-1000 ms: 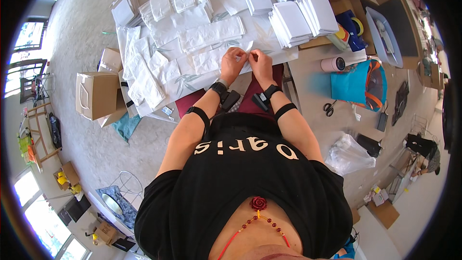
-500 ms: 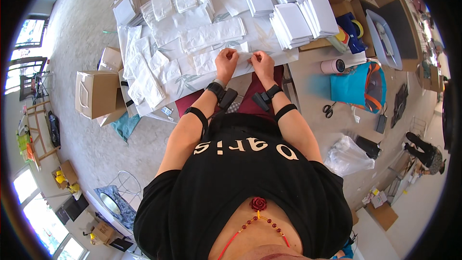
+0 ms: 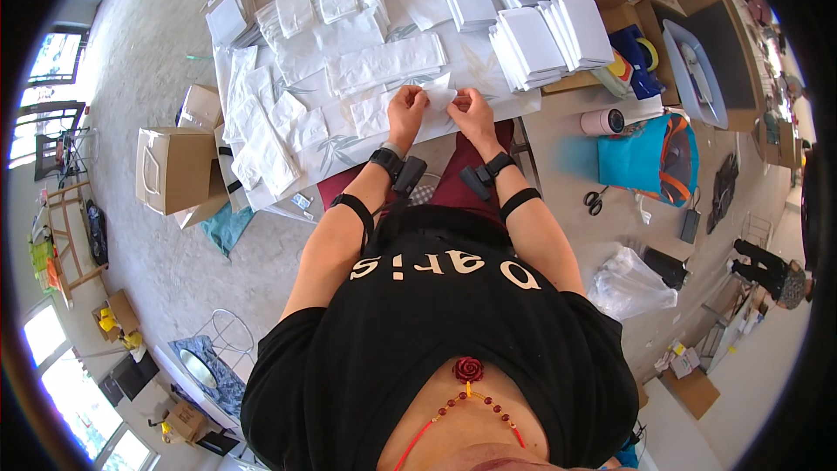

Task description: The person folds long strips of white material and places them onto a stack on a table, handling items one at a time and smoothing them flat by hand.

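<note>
At the near edge of the table, both my hands hold a thin white plastic bag between them. My left hand pinches its left side, with fingers bent inward. My right hand pinches the right side between thumb and fingers. A corner of the bag sticks up past the fingertips. Just left of my left hand lies another flat white bag. A long stack of folded white bags lies beyond it.
More white bags spread over the table's left end, with piles farther back. Stacks of white cards or booklets stand at right. Beyond the right edge are a pink cup, a blue tote bag and scissors. Cardboard boxes stand left.
The bag between my hands has been raised and turned, so more of it shows. My right hand has shifted slightly left and turned inward; my left hand has moved slightly.
</note>
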The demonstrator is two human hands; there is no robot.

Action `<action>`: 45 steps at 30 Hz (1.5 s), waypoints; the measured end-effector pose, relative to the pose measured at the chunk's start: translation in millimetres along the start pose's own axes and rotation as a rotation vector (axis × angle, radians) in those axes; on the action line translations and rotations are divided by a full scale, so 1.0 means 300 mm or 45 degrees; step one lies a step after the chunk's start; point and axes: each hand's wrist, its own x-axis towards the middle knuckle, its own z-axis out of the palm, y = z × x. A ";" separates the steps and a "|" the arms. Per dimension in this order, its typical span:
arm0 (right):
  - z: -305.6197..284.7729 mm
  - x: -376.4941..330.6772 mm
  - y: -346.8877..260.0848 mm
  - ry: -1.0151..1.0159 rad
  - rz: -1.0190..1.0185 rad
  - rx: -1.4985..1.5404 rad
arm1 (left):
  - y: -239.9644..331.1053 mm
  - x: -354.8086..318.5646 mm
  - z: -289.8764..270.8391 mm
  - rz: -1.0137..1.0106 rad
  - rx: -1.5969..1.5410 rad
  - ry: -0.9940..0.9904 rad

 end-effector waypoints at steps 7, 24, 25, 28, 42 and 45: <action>0.001 0.000 -0.050 -0.016 0.010 -0.107 | 0.004 -0.029 0.011 0.090 0.150 -0.060; 0.037 0.077 0.060 0.070 0.056 -0.053 | -0.001 -0.059 0.049 0.377 0.569 -0.135; 0.036 0.093 0.112 0.081 0.085 0.019 | 0.001 -0.059 0.060 0.378 0.565 -0.135; 0.028 0.113 0.181 0.061 0.234 0.285 | 0.013 -0.061 0.077 0.353 0.568 -0.142; 0.000 0.091 0.113 -0.006 0.034 -0.042 | 0.000 -0.063 0.077 0.341 0.548 -0.053; -0.005 0.073 0.081 -0.008 0.292 0.365 | -0.025 -0.050 0.057 0.216 0.422 -0.063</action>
